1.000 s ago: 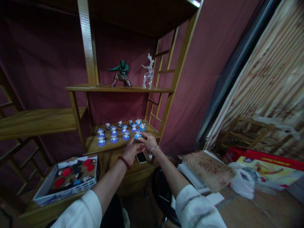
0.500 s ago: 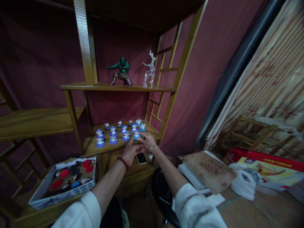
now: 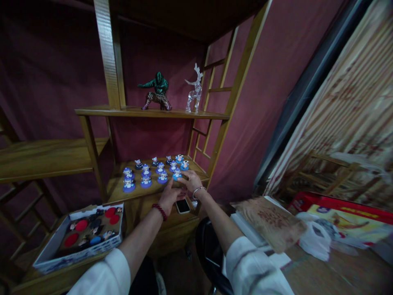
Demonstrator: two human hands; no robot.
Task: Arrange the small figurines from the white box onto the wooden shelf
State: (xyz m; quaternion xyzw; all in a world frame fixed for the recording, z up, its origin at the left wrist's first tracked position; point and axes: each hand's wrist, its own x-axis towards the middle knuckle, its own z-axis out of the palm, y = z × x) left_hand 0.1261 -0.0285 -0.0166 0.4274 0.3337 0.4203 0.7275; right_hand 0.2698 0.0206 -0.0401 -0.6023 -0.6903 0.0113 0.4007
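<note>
A small figurine with a blue base (image 3: 177, 175) stands at the front right of the lower wooden shelf (image 3: 118, 192). My right hand (image 3: 190, 182) has its thumb and fingers closed around this figurine's right side. My left hand (image 3: 170, 196) is just below and in front of it, fingers extended and apart, with nothing visible in them; whether a fingertip touches the base I cannot tell. Several purple-based figurines (image 3: 146, 181) stand in rows to the left. Behind them are dark-based figurines (image 3: 154, 161), and blue-based ones (image 3: 184, 164) stand at the back right.
Below my hands lies a phone (image 3: 183, 206). A box (image 3: 46, 262) of more figurines and red discs sits at lower left. Overhead, a shelf (image 3: 178, 114) carries a green crouching figure (image 3: 159, 88) and a clear deer (image 3: 194, 92). A black stool (image 3: 204, 246) stands below right.
Both hands stay at the same blue-based figurine, almost still. The view has shifted very slightly, and nothing has visibly been picked up or let go.
</note>
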